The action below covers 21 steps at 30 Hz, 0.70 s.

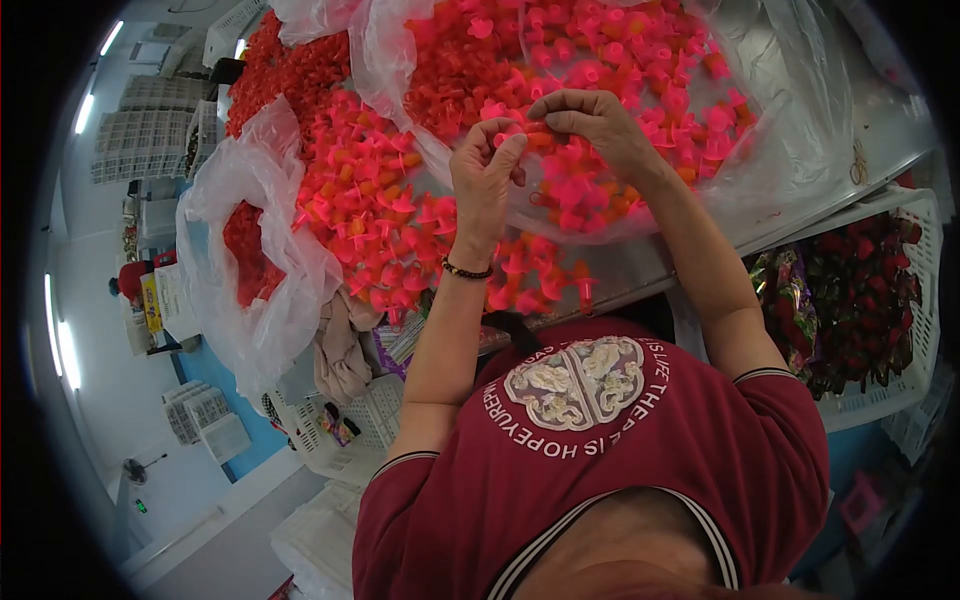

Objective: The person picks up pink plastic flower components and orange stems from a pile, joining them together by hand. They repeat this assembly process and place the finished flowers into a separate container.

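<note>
Over the heap, my two hands are close together, fingertips nearly meeting. My left hand [484,184], with a beaded bracelet on its wrist, is closed in a pinch on a small pink plastic piece [514,138]. Thumb and forefinger of my right hand [597,124] pinch at an orange-red plastic piece [543,141] beside it; whether the two pieces are joined is hard to see. Below and around lie many pink flanged plastic pieces [372,175], some with orange parts. Small red pieces [450,88] are heaped behind my hands, on clear plastic sheeting [800,130].
A metal table [640,275] carries the heaps. At left stands a plastic bag [225,215] of red pieces. A white crate [930,240] with dark red wrapped items is at right. More crates [350,425] sit below left. A person [130,280] is far off.
</note>
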{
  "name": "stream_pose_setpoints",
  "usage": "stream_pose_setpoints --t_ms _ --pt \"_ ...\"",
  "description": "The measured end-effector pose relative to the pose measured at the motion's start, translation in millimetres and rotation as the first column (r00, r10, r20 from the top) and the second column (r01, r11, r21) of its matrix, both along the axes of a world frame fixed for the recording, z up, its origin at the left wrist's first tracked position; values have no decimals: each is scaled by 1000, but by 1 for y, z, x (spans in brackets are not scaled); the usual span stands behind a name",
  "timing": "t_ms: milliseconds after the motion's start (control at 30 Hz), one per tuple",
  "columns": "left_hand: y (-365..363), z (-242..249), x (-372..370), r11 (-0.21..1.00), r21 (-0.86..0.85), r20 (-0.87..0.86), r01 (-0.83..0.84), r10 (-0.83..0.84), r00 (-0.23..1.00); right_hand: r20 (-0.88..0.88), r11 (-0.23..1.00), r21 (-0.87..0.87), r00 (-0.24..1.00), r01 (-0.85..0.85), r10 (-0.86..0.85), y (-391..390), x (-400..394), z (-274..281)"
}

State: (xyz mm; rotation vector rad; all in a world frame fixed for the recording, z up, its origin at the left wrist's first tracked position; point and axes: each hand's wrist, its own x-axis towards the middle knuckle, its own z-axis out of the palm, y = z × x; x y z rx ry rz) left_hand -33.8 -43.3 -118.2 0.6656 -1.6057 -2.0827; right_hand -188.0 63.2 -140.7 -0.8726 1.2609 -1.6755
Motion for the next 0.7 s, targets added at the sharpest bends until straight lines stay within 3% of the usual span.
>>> stream_pose_setpoints --t_ms 133,300,367,467,533,667,700 --pt "5 -1 -1 982 187 -72 -17 31 997 82 1000 -19 997 -3 5 0 3 2" --pt "9 -1 2 988 154 -24 -15 19 1000 70 999 -37 998 5 -2 0 3 3" --pt "9 0 4 991 135 -5 2 -2 1000 -188 984 -172 978 54 -87 -1 4 4" --pt "6 2 9 989 123 87 86 -97 991 -310 979 -195 944 51 -111 -1 9 5" --pt "6 7 8 986 -40 260 161 -146 955 -296 978 -207 951 28 -90 -3 13 4" --pt "11 -2 6 983 -132 278 131 -90 956 -367 987 -160 930 -34 -27 -5 15 -3" --pt "9 -8 5 955 -249 296 164 -86 951 -365 987 -158 931 -35 -26 -5 16 -2"
